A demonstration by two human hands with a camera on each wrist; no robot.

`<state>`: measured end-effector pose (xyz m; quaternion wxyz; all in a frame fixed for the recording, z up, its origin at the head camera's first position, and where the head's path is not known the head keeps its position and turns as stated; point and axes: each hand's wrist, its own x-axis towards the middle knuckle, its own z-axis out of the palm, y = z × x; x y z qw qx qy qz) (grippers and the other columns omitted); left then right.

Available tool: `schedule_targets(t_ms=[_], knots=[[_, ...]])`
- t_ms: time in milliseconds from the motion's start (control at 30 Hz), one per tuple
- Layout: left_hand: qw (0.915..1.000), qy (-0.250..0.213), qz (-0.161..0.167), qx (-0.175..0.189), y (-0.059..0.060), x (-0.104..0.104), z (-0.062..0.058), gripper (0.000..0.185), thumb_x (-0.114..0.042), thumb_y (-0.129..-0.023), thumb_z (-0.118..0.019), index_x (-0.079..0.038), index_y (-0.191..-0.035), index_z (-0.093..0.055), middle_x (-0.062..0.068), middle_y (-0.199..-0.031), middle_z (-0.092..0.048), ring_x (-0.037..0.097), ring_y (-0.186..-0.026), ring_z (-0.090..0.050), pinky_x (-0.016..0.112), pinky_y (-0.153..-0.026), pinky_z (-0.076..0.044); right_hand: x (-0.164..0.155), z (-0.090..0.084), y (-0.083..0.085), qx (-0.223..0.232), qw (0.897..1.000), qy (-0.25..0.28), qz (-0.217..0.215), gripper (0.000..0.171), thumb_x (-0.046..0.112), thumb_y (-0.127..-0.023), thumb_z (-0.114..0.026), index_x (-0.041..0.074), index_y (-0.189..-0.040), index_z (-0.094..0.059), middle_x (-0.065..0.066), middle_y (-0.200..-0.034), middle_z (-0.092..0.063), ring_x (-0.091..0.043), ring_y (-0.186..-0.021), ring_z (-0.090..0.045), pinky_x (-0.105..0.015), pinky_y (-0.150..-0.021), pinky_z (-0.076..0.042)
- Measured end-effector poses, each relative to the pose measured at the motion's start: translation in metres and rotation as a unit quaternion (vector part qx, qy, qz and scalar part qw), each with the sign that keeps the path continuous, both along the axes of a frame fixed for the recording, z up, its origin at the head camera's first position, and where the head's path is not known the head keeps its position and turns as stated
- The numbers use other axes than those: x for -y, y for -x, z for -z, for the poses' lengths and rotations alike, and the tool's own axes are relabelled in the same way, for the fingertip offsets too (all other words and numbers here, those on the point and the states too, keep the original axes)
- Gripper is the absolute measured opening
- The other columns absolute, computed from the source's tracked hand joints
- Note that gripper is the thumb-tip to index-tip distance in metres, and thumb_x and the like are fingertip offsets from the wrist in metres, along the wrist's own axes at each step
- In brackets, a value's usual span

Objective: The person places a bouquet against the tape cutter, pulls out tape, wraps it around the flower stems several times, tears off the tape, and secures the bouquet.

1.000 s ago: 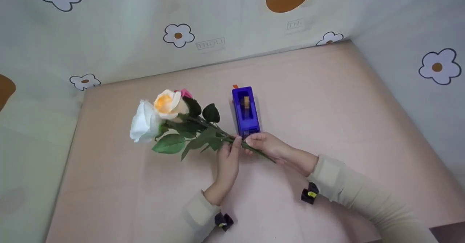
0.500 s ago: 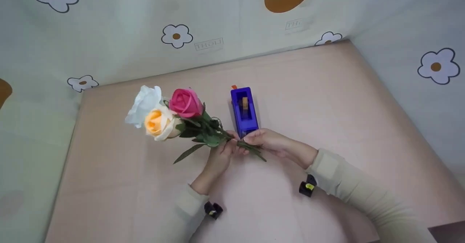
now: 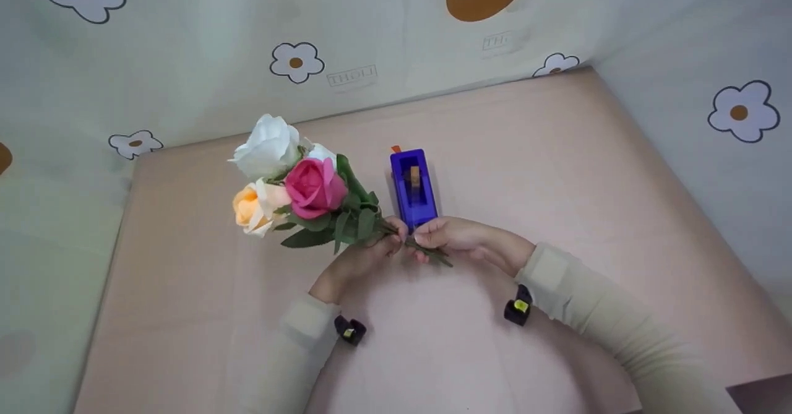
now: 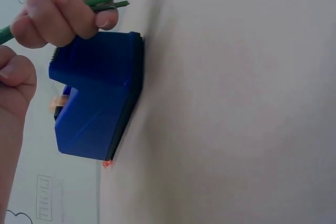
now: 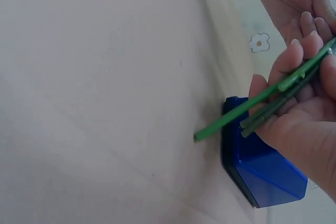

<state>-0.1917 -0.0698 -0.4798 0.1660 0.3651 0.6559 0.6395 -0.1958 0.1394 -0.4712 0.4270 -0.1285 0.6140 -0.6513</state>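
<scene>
A bunch of artificial roses (image 3: 314,188) leans up to the left in the head view: pink in front, cream-orange lower left, white behind, with dark green leaves. My left hand (image 3: 365,256) grips the stems just below the leaves. Close beside it, my right hand (image 3: 461,237) pinches the lower stems between thumb and fingers. In the right wrist view the cut green stem ends (image 5: 231,119) poke out past the right hand at uneven lengths. Right behind both hands stands a blue tape dispenser (image 3: 424,211), its near end partly covered by the right hand.
A pinkish cloth-covered table (image 3: 557,172) lies under everything. Pale curtains (image 3: 383,36) printed with flowers hang at the back and sides. Black devices (image 3: 350,331) are strapped at both wrists. A darker patch (image 3: 761,395) shows at the lower right corner.
The bunch has turned in the hands, bringing the pink rose round to the front and the white one up. The left forearm has swung left and upward; the right hand has moved little.
</scene>
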Motion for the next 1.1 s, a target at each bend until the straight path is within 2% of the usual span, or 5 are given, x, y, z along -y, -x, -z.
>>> schedule_targets(t_ms=[200,367,567,767,1100], knots=[[0.9908,0.048,-0.121,0.036,-0.019,-0.01,-0.002,0.039,-0.031,-0.095,-0.046,0.004,-0.11,-0.053,0.001,-0.073,-0.046,0.008,-0.064,-0.041,0.019,-0.058,-0.035,0.004,0.0,-0.012,-0.047,0.994,-0.051,0.086,0.021,0.009,-0.094,-0.048,-0.005,-0.09,-0.062,0.007,-0.068,-0.063,-0.01,-0.076,-0.058,-0.029,-0.088,-0.04],[0.9462,0.061,-0.269,0.169,-0.044,-0.03,-0.009,0.034,-0.022,-0.098,-0.043,0.005,-0.117,-0.05,0.0,-0.067,-0.046,0.008,-0.056,-0.041,0.018,-0.052,-0.036,0.009,0.002,-0.024,-0.111,0.982,-0.071,0.135,0.028,0.007,-0.094,-0.047,-0.02,-0.098,-0.055,0.011,-0.066,-0.06,-0.006,-0.071,-0.055,-0.028,-0.081,-0.043],[0.9288,0.042,-0.317,0.188,-0.048,-0.036,-0.007,0.028,-0.016,-0.099,-0.037,0.008,-0.11,-0.048,-0.002,-0.063,-0.041,0.007,-0.054,-0.039,0.018,-0.05,-0.034,0.012,0.003,-0.027,-0.13,0.98,-0.068,0.134,0.03,0.01,-0.094,-0.05,-0.019,-0.098,-0.056,0.009,-0.07,-0.062,-0.007,-0.074,-0.057,-0.035,-0.086,-0.045],[0.9472,0.082,-0.28,0.133,-0.041,-0.028,-0.001,0.025,-0.017,-0.099,-0.037,0.005,-0.105,-0.048,0.0,-0.066,-0.042,0.008,-0.057,-0.041,0.019,-0.052,-0.037,0.008,0.003,-0.022,-0.083,0.986,-0.05,0.133,0.033,0.018,-0.094,-0.048,-0.012,-0.101,-0.061,0.004,-0.08,-0.068,-0.01,-0.086,-0.059,-0.031,-0.093,-0.039],[0.988,0.119,-0.098,0.015,-0.01,-0.008,-0.002,0.043,-0.04,-0.091,-0.04,0.002,-0.094,-0.049,0.007,-0.09,-0.049,0.017,-0.067,-0.045,0.019,-0.061,-0.038,0.005,-0.001,-0.009,-0.042,0.996,-0.021,0.076,0.025,0.016,-0.095,-0.048,-0.002,-0.095,-0.066,0.006,-0.078,-0.068,-0.01,-0.086,-0.061,-0.04,-0.104,-0.03]])
